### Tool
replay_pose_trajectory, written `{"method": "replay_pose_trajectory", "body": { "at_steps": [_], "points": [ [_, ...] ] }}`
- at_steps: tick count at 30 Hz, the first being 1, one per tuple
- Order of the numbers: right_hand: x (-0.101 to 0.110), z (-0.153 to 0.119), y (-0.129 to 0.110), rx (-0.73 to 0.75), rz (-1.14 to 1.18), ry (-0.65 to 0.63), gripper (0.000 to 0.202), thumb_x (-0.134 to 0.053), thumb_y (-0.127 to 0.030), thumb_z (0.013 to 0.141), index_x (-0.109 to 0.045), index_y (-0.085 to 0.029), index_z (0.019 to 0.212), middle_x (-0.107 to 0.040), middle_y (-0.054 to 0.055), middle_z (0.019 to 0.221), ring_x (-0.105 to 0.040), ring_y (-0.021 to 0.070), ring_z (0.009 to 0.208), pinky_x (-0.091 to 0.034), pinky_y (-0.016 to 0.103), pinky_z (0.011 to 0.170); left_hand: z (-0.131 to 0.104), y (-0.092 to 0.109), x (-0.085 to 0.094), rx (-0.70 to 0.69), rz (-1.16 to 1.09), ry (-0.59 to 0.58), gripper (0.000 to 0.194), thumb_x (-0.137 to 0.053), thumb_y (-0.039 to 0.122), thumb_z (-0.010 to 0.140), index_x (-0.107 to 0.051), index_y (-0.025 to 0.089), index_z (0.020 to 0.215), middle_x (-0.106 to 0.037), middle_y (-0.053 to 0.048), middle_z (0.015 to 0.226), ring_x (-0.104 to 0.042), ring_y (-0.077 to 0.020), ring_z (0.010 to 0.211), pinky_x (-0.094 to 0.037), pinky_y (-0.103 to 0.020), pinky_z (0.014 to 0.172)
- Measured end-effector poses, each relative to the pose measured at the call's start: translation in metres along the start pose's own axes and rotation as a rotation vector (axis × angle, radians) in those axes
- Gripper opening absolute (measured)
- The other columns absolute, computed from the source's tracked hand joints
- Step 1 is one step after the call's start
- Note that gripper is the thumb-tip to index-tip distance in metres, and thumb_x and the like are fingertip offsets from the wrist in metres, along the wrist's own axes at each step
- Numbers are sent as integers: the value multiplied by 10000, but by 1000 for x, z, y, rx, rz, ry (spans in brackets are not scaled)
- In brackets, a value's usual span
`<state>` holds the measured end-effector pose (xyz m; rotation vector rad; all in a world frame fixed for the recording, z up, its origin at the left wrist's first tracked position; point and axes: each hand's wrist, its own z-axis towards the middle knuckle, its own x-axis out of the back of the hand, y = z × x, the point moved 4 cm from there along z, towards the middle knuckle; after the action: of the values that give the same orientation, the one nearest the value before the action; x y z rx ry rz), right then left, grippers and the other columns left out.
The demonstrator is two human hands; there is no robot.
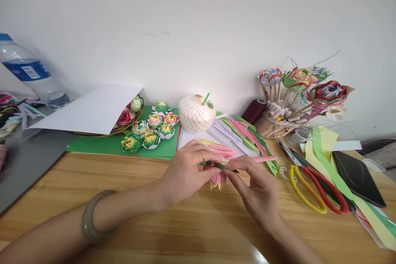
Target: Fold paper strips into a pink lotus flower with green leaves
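Note:
My left hand and my right hand meet over the table's middle, fingertips pinched close together. Between them is a small paper flower with pink and yellow petals, its petals facing down. Dark green folded paper lies across its upper side, and both thumbs and forefingers press on it. My fingers hide part of the flower. Just behind my hands, pink paper strips rest on a white sheet. Several finished paper flowers in green, yellow and pink sit to the left on a green sheet.
Scissors with red and yellow handles lie right, near a black phone-like slab. A white textured jar stands behind. Flowers on sticks fill a wooden pot. A water bottle leans left, near a basket under white paper.

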<state>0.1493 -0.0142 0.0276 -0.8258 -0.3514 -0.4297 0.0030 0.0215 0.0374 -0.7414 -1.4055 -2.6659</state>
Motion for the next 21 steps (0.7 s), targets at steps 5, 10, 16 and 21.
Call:
{"method": "replay_pose_trajectory", "body": {
  "at_steps": [5,10,16,21],
  "points": [
    [-3,1,8,-190,62,-76,45,-590,-190,792,-572,-202,752,-624,16,765,-590,155,730,-480,263,667,0,-17,-4,385,-162,-152,57,-648,203,688,-659,160,724,-638,-29,768,-602,-137,706,-483,-265,670],
    [-6,2,13,-331,133,-174,41,-583,-220,794,-593,-192,765,-631,-1,700,-588,135,657,-486,234,628,0,-24,-6,518,-267,-260,77,-629,230,678,-628,153,678,-637,5,635,-581,-112,605,-444,-216,570],
    [-9,5,11,-335,150,-259,83,-566,-217,800,-629,-184,759,-658,2,678,-603,130,620,-490,228,593,0,-25,-8,512,-234,-298,67,-600,192,664,-639,161,709,-635,8,643,-562,-111,604,-430,-218,566],
    [-8,2,6,-141,-46,-197,83,-557,-151,793,-638,-173,795,-653,12,650,-591,129,581,-475,235,556,-2,-27,-10,481,-179,-271,84,-572,169,667,-639,174,718,-638,16,658,-560,-108,613,-427,-217,574]
  ]
}}
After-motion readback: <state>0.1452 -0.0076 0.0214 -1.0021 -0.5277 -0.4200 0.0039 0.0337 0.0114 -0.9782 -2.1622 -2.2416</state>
